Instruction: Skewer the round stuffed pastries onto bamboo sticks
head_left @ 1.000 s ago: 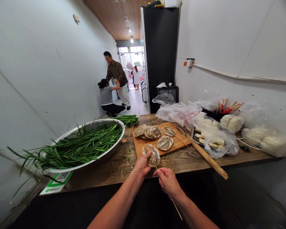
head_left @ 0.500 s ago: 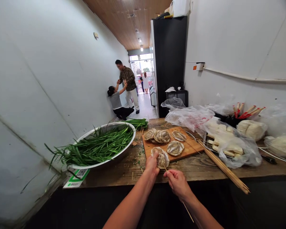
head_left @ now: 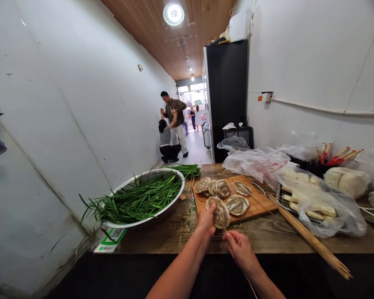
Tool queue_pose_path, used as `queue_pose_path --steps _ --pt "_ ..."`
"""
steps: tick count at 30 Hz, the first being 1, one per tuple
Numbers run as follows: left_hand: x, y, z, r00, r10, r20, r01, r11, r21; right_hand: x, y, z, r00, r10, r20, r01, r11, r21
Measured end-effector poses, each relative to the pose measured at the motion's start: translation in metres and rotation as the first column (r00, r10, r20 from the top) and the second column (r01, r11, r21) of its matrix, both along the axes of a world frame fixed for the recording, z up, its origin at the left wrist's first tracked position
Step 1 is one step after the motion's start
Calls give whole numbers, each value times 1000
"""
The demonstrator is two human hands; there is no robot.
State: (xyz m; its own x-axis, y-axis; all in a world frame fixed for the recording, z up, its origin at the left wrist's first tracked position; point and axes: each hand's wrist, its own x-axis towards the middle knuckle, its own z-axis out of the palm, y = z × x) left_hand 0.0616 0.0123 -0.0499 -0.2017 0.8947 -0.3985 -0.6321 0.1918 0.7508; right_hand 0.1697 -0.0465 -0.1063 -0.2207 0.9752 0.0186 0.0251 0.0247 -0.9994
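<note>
Holding, in the left hand [head_left: 207, 221], a round, flat, beige-and-brown disc with a pale ruffled rim [head_left: 222, 212], clasped by a thumb across its face, with fingers mostly hidden behind. Tilted up there, over the near left part of an orange-brown wooden cutting board [head_left: 256, 209]. Pinching, in the right hand [head_left: 239, 246], a thin, pale wooden skewer [head_left: 252, 288] between thumb and curled fingers, just below the disc. Pointed up and left at the disc's lower edge; impossible to tell how deep. Slanting up and rightward with the left forearm [head_left: 183, 263], up and leftward with the right forearm [head_left: 264, 284]. Close together at the hands, yet apart, above the front of a dark brown wooden tabletop [head_left: 168, 241].
</note>
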Motion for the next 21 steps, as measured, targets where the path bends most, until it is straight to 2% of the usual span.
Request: queue_pose_path --steps 2,5,7,8,10,12,13,16,19,21 --pt "-3 2 3 999 -45 -3 45 999 4 0 1 -3 1000 14 -26 -14 1000 0" --pt "-15 3 9 981 -188 -37 189 982 26 0 3 -8 994 -10 -107 8 1000 -21" --pt "-29 1 15 956 -203 -214 217 975 48 1 6 -11 987 -29 -156 23 999 -40" --pt "-37 -1 18 922 -149 -358 190 978 83 1 8 -12 986 -32 -165 24 999 -46" --pt "-55 -4 25 773 55 -632 110 970 218 0 12 -14 989 -35 -147 28 999 -46" --pt "-70 -8 31 607 215 -765 89 938 334 -2 17 -14 994 -33 -107 27 998 -53" --pt "-74 -10 32 558 241 -794 109 927 358 -5 19 -13 996 -25 -86 20 998 -64" --pt "-74 -16 23 464 205 -861 246 904 348 -11 23 -8 1000 -2 5 3 998 -61" --pt "-60 -21 -2 325 136 -936 411 871 269 -14 26 -3 991 36 131 -27 997 -69" --pt "-53 -22 -17 251 109 -962 455 864 216 -12 26 -2 980 86 178 -66 992 -111"
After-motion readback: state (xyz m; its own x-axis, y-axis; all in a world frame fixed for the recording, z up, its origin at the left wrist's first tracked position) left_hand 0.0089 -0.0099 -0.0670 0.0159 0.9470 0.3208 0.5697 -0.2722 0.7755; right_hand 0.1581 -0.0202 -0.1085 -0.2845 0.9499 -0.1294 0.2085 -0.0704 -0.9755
